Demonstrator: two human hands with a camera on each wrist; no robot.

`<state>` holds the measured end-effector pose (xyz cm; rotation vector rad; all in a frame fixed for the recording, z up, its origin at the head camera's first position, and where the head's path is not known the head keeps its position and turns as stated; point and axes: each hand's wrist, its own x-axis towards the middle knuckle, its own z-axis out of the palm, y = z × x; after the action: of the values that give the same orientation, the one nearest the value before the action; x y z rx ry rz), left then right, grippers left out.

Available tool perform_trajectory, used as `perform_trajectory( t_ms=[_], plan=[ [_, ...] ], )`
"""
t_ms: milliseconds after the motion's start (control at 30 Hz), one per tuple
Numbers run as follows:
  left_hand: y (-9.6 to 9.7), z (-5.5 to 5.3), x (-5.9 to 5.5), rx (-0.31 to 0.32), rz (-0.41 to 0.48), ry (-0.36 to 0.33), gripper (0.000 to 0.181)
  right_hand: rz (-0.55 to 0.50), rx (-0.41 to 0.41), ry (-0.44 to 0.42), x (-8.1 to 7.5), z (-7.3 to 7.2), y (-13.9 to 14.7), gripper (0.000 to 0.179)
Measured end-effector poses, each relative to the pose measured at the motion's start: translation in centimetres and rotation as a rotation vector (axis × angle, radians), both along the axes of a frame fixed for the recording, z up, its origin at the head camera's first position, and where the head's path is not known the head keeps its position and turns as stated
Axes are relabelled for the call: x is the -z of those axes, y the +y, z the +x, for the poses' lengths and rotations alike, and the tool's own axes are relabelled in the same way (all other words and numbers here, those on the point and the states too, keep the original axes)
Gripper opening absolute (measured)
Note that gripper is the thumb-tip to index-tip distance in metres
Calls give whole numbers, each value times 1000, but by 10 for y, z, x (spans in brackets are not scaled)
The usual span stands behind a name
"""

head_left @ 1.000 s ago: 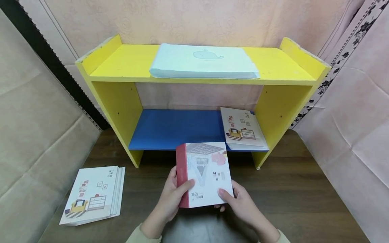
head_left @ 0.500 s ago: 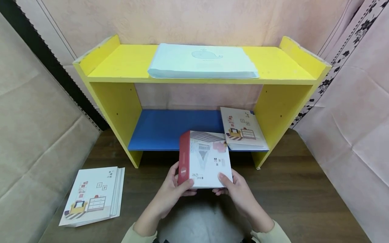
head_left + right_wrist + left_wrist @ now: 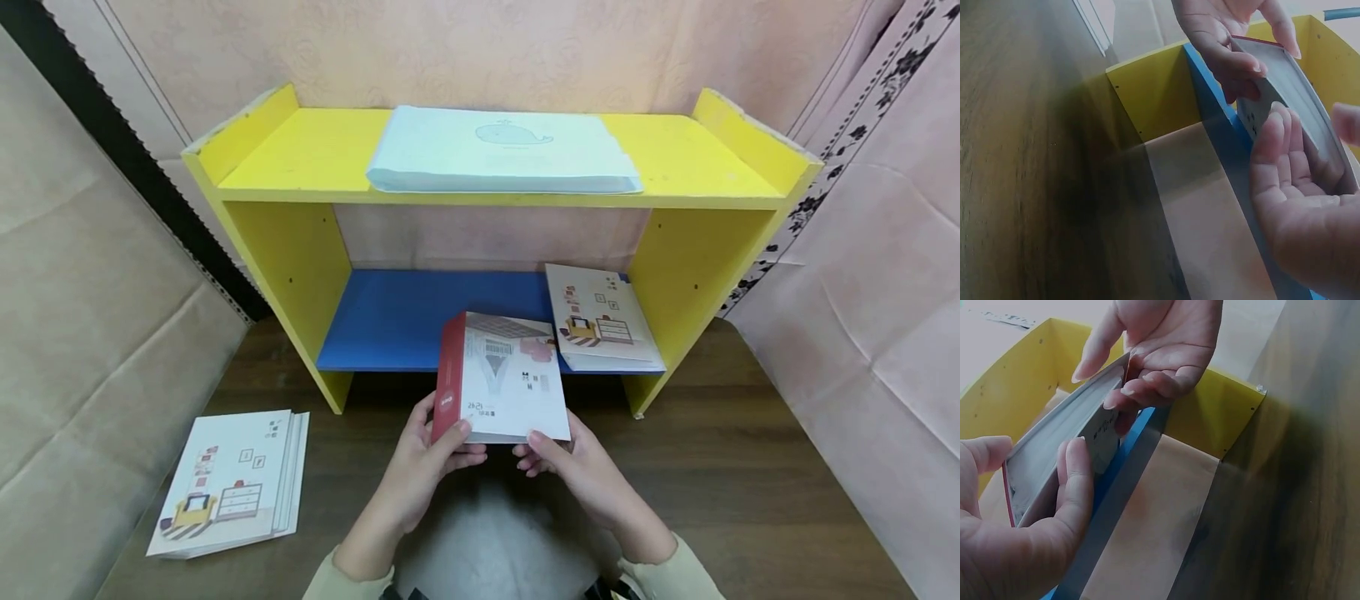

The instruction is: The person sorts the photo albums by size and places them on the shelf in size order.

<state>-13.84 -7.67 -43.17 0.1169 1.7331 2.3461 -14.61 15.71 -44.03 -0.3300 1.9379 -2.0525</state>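
Observation:
A thick book (image 3: 510,379) with a white cover and red spine is held in front of the shelf, its far end overlapping the blue board (image 3: 427,317) in the head view. My left hand (image 3: 423,471) grips its lower left corner, thumb on the cover and fingers beneath. At the lower right corner my right hand (image 3: 588,483) holds it the same way. Both wrist views show the page edges of the book (image 3: 1063,431) between thumbs and fingers. To the right, a stack of white booklets (image 3: 603,321) lies on the blue board.
The yellow shelf unit (image 3: 315,158) stands on a dark wooden table (image 3: 750,467). On its top lies a pale blue folded item (image 3: 502,154) with a whale drawing. Another stack of white booklets (image 3: 225,483) lies at the left on the table. Cloth walls surround the area.
Both hands have carried the book forward, away from the body, so its far end overlaps the blue board in view. The booklet stacks and shelf have stayed in place.

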Motion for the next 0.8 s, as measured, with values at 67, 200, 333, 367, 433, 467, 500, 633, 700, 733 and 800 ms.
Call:
perform_trajectory(
  t_ms=[67, 200, 333, 367, 433, 467, 500, 633, 700, 733, 800],
  plan=[
    [1, -2, -1, -1, 1, -8, 71, 3, 16, -6, 1, -1, 0, 41],
    [3, -6, -1, -5, 28, -19, 72, 12, 59, -22, 1, -6, -1, 43],
    [5, -10, 1, -13, 65, -17, 68, 23, 95, -39, 0, -10, -1, 43],
    [6, -12, 1, -14, 69, -12, 67, 25, 104, -43, -1, -11, -1, 43],
    [8, -15, 2, -19, 73, -6, 65, 23, 120, -50, -2, -13, -1, 42],
    [9, -17, 2, -21, 71, -1, 65, 21, 126, -50, -2, -14, -1, 42],
    [9, -19, 2, -24, 70, 1, 64, 19, 130, -48, -2, -16, -1, 42],
    [12, -27, 3, -42, 63, 2, 64, 11, 143, -39, -2, -22, -1, 41],
    [13, -30, 3, -46, 72, -2, 63, 14, 149, -31, -1, -25, -1, 41],
    [14, -31, 3, -47, 75, -3, 63, 13, 152, -29, -2, -26, -1, 40],
    [14, -33, 3, -47, 79, -4, 62, 11, 155, -23, -1, -28, -1, 39]
  ],
)
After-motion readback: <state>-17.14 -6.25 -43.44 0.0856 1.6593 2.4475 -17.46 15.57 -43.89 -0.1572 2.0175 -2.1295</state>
